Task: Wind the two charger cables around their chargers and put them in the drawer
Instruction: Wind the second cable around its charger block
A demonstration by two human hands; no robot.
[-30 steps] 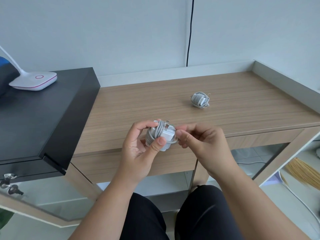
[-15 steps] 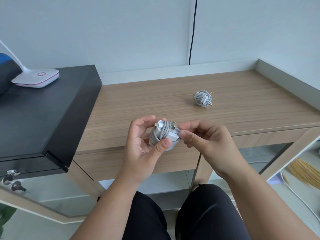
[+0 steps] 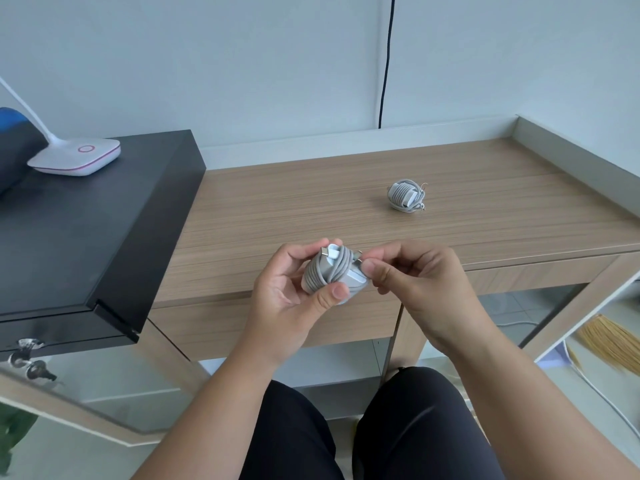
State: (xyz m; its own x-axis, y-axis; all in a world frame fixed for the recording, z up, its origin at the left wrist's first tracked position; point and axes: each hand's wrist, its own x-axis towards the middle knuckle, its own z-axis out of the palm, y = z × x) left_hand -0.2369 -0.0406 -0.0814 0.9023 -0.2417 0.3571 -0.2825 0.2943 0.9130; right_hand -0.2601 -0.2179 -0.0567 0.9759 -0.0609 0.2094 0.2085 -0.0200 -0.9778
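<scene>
A white charger (image 3: 331, 270) wrapped in grey cable sits in my left hand (image 3: 287, 296), held above the desk's front edge. The cable's plug end lies across the top of the wraps. My right hand (image 3: 419, 285) pinches the charger's right side with thumb and forefinger. A second charger (image 3: 405, 196), also wound in its cable, lies alone on the wooden desk (image 3: 277, 216) farther back and to the right. The drawer front (image 3: 242, 323) under the desktop is shut.
A black cabinet (image 3: 86, 237) adjoins the desk on the left, with a white lamp base (image 3: 76, 156) on it. A black cord (image 3: 384, 64) hangs down the wall. A raised ledge (image 3: 581, 157) borders the desk's right side. A straw broom (image 3: 609, 341) lies low right.
The charger has turned slightly in my hands, and the plug end now rests on top of the wraps. Both hands stay in about the same place.
</scene>
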